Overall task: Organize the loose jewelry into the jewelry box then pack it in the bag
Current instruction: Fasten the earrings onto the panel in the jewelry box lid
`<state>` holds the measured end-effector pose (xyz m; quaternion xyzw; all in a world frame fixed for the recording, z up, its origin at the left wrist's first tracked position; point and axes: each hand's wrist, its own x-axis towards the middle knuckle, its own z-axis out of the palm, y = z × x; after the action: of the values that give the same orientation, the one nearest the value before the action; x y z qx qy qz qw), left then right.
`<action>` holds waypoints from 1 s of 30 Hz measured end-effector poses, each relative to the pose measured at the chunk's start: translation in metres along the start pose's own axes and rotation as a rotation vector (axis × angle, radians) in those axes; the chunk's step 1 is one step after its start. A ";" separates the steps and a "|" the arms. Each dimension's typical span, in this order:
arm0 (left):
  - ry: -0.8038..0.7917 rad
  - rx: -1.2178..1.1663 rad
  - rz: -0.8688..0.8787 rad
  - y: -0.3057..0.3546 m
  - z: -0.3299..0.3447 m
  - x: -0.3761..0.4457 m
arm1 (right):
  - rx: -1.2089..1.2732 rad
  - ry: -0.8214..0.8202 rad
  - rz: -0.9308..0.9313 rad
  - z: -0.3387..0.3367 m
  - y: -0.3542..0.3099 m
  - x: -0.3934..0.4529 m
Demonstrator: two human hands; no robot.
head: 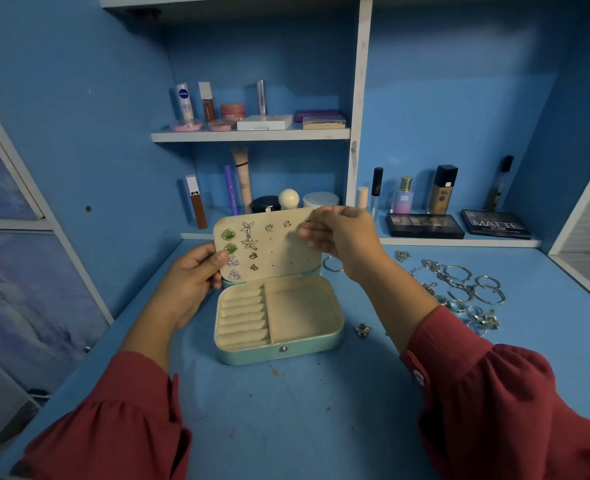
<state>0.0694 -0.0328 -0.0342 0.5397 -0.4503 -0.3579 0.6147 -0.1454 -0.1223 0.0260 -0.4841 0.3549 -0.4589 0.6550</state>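
Note:
A mint jewelry box (279, 351) stands open on the blue desk (286, 410). Its raised cream lid panel (279, 252) carries several earrings pinned in rows. My left hand (193, 275) grips the lid's left edge, thumb on the front. My right hand (342, 237) is at the lid's upper right corner, fingertips pinching a small dark stud (308, 220) against the panel. The box's ring rolls and right compartment hold nothing. A butterfly earring (362, 330) lies on the desk right of the box. Loose silver rings, bangles and chains (466, 292) lie further right.
Makeup palettes (425, 225), bottles and tubes stand on the low ledge behind the box, with more cosmetics on the shelf (252, 135) above. A bangle (331, 265) lies just behind my right wrist. White cabinet frames flank the desk. No bag is in view.

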 end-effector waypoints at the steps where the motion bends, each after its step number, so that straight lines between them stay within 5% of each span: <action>1: -0.004 -0.001 -0.001 0.000 0.000 0.000 | 0.016 0.001 0.019 0.000 -0.001 0.000; 30: -0.178 -0.188 -0.110 0.005 -0.018 -0.011 | 0.090 -0.193 0.456 -0.040 -0.013 -0.014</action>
<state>0.0824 -0.0158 -0.0316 0.4699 -0.4372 -0.4782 0.5994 -0.1898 -0.1227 0.0271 -0.4035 0.3696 -0.2664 0.7935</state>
